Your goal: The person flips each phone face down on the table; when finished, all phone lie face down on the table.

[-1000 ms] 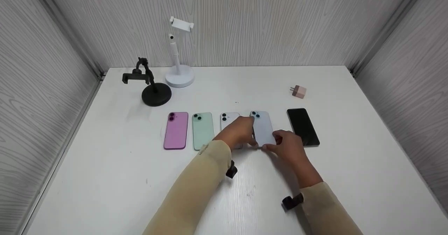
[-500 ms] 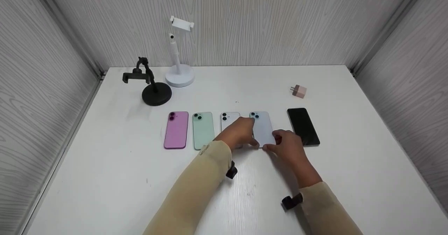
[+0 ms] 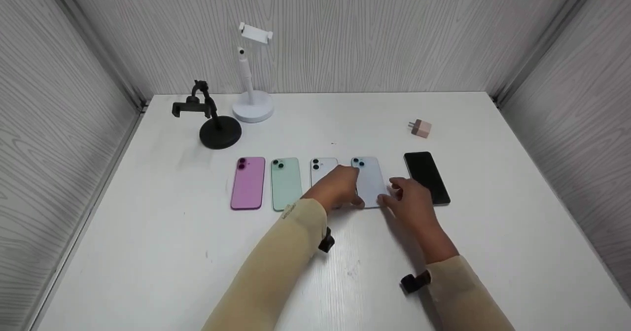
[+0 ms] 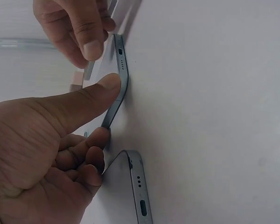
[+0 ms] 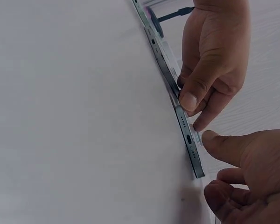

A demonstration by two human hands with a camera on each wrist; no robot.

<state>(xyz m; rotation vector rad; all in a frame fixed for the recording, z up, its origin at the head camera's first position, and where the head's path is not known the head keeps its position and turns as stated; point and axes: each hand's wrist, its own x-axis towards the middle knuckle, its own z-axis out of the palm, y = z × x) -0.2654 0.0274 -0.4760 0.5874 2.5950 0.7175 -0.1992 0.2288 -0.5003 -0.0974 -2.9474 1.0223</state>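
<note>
A light blue phone (image 3: 370, 185) lies back up on the white table, its two camera lenses at the far end. My left hand (image 3: 336, 185) holds its left side, with the thumb (image 4: 111, 81) against the near left corner and the other fingers bent along the edge. Under that same hand, a white phone (image 3: 323, 167) is partly hidden. To the right of the blue phone, my right hand (image 3: 413, 203) has its fingers spread apart; its thumb (image 5: 217, 143) is close to the near right corner. A black phone (image 3: 427, 179) lies just beyond the right hand.
Further left lie a green phone (image 3: 286, 184) and a pink phone (image 3: 248, 183). Behind them stand a black phone stand (image 3: 220, 132) and a white phone stand (image 3: 253, 108). A pink charger plug (image 3: 421, 128) sits at the back right. Grey wood-grain panels enclose the table (image 3: 148, 272).
My right hand has loosened from the blue phone's right edge and shifted slightly right, its fingers spreading. The left hand and the phones stay nearly where they were.
</note>
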